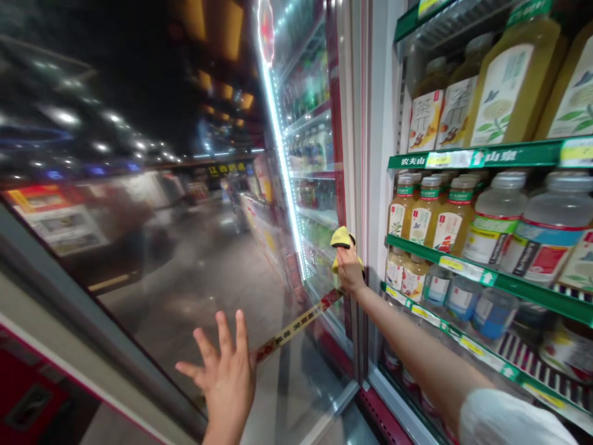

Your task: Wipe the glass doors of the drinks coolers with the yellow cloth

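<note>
My right hand point(351, 269) reaches out along the hinge side of an open glass cooler door point(208, 247). Its fingers are closed on a yellow cloth point(341, 237) with a dark edge, held up against the door near the frame. Lower in the view, my left hand point(227, 377) has its fingers spread and holds nothing. It is over the lower part of the glass; whether the palm touches the pane I cannot tell. A printed strip point(296, 324) with red ends runs across the door between my two hands.
On the right, cooler shelves hold several drink bottles point(504, 86) behind green price rails point(491, 154). The door frame point(115, 371) slants across the lower left. Through the glass are another lit cooler point(310, 142) and a blurred shop floor point(185, 272).
</note>
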Demonstrator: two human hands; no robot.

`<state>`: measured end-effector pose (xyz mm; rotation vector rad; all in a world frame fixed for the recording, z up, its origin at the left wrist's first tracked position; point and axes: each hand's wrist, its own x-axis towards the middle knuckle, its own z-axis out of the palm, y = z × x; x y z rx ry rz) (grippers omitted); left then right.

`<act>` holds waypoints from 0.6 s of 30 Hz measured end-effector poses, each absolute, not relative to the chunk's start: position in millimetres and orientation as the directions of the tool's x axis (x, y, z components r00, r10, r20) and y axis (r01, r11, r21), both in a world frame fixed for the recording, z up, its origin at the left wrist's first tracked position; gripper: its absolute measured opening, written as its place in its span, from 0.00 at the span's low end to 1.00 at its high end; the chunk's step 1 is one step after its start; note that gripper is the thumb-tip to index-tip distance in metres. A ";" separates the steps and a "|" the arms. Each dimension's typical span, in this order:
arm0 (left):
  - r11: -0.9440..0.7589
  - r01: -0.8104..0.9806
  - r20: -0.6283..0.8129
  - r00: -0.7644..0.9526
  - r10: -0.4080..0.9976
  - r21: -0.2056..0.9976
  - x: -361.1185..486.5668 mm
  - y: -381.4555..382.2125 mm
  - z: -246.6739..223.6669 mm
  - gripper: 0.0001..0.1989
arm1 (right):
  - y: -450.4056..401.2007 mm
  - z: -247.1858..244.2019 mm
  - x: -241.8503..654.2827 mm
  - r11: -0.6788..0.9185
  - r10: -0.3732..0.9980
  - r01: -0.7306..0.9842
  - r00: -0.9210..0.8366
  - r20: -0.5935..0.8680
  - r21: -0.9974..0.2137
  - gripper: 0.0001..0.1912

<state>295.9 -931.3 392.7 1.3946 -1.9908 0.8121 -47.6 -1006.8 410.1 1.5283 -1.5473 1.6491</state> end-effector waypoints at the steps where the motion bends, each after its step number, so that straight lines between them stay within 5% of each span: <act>1: 0.263 -0.951 0.734 -0.295 -0.612 -0.164 296.9 -929.6 397.9 0.42 | -1008.0 415.2 -45.7 -0.297 -0.368 -0.840 -0.339 0.866 -0.455 0.25; 4: 0.231 -0.951 0.722 -0.306 -0.621 -0.205 297.8 -925.1 402.7 0.38 | -1009.6 428.1 -26.8 -0.297 -0.376 -0.822 -0.367 0.851 -0.485 0.26; 8: 0.171 -0.958 0.690 -0.284 -0.666 -0.230 295.8 -915.2 403.2 0.34 | -992.4 415.1 -8.8 -0.403 -0.444 -0.827 -0.198 0.874 -0.392 0.18; 14: 0.126 -0.962 0.555 -0.245 -0.795 -0.243 295.0 -900.5 420.8 0.36 | -999.5 424.1 -36.2 -0.330 -0.409 -0.775 -0.397 0.822 -0.539 0.27; 18: 0.129 -0.958 0.522 -0.251 -0.815 -0.258 294.8 -895.9 428.1 0.37 | -999.4 443.9 -6.0 -0.367 -0.428 -0.783 -0.338 0.838 -0.503 0.25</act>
